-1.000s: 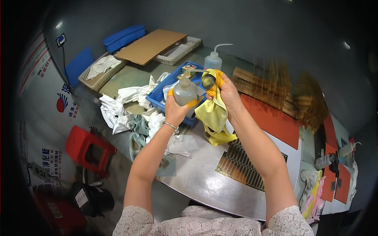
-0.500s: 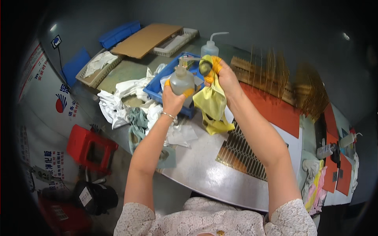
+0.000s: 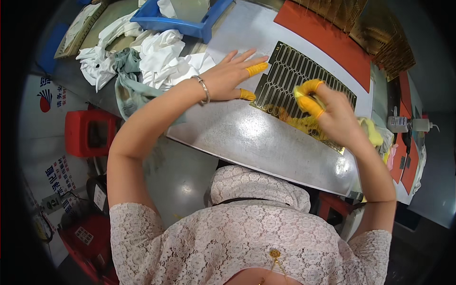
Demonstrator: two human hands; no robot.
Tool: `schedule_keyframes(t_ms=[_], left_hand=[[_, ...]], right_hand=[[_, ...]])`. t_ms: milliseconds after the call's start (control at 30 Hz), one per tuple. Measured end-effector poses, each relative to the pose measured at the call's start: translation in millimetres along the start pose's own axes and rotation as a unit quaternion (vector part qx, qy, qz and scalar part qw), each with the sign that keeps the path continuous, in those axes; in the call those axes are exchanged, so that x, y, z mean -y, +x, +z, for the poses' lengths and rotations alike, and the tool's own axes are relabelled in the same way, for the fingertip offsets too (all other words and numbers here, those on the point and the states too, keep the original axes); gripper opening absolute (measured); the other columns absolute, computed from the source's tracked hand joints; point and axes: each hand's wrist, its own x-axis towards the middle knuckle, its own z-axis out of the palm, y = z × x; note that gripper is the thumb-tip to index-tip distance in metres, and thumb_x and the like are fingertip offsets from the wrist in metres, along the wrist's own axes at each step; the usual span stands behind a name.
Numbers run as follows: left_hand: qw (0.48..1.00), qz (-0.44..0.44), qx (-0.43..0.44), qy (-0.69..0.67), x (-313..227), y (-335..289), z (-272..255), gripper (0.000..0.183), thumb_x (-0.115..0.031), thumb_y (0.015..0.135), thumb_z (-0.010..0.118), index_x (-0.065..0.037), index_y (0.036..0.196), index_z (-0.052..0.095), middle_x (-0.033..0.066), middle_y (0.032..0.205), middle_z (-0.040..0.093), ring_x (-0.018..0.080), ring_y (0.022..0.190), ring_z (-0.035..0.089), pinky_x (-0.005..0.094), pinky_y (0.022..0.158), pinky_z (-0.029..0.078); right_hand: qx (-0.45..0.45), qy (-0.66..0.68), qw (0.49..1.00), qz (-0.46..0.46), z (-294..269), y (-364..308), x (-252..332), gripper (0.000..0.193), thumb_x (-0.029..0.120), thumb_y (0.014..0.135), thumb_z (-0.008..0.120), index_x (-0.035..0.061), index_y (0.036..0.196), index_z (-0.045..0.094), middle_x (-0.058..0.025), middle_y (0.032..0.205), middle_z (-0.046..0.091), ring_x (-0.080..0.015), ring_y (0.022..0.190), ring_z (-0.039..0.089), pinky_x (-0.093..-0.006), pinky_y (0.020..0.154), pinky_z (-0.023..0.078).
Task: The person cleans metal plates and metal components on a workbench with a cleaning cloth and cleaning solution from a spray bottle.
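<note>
A thin, dark metal panel [image 3: 292, 69] with rows of long slots and brass-coloured edges lies on the pale tabletop in front of me. My left hand [image 3: 228, 78] rests flat at its left side, fingers spread, yellow finger cots on the thumb and a finger. Over the panel's right half, my right hand [image 3: 335, 111] is closed on a yellow cloth [image 3: 299, 92], of which only a small bit shows between the cotted fingertips. That hand's wrist hides part of the panel's right end.
White cloths [image 3: 159, 52] and a grey-green cloth [image 3: 127, 61] lie left, beside a blue tray [image 3: 206, 32]. An orange sheet [image 3: 327, 40] and upright brass-coloured panels [image 3: 394, 52] are behind. Right are more cloths [image 3: 373, 133] and a bottle [image 3: 398, 124]; a red stool [image 3: 83, 133] stands lower left.
My view has dipped toward the table. The squeeze bottle has left my left hand, which now lies flat by the panel. My right hand has come down onto the panel with the yellow cloth.
</note>
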Motion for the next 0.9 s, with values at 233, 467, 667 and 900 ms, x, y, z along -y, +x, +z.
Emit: schedule_keyframes(t_ms=[233,467,667,900], left_hand=[[0.995,0.006,0.088,0.042,-4,20,0,0.075,-0.03,0.067,0.067,-0.014,0.131,0.031,0.0022,0.139,0.022,0.0261,0.13,0.014,0.0528,0.102,0.013],[0.988,-0.024,0.127,0.088,-7,23,-4,0.073,-0.034,0.065,0.067,-0.014,0.128,0.037,-0.0014,0.139,0.024,0.0235,0.129,0.017,0.057,0.099,0.02],[0.99,-0.027,0.11,0.081,-9,26,-5,0.073,-0.027,0.065,0.068,-0.014,0.129,0.035,-0.0023,0.138,0.024,0.0232,0.129,0.018,0.0578,0.098,0.021],[0.991,-0.032,0.122,0.049,-10,26,-10,0.077,-0.035,0.063,0.069,-0.012,0.128,0.036,-0.0021,0.139,0.024,0.0227,0.13,0.016,0.0575,0.098,0.02]], right_hand=[[-0.03,-0.152,0.988,-0.019,67,29,-42,0.021,0.023,0.077,0.059,0.0042,0.087,0.057,-0.0134,0.072,0.058,-0.0311,0.066,0.057,-0.0384,0.056,0.044],[-0.007,-0.196,0.977,-0.085,86,29,-47,0.015,0.02,0.073,0.059,0.007,0.08,0.058,-0.0123,0.066,0.056,-0.0304,0.059,0.056,-0.0407,0.053,0.044],[-0.062,-0.181,0.978,-0.088,72,40,-62,0.015,0.021,0.075,0.058,0.0054,0.073,0.058,-0.0114,0.064,0.056,-0.0282,0.06,0.057,-0.0383,0.054,0.045],[-0.048,-0.195,0.974,-0.107,69,31,-67,0.013,0.02,0.071,0.06,0.0073,0.074,0.061,-0.01,0.063,0.057,-0.0273,0.057,0.057,-0.0373,0.052,0.045]])
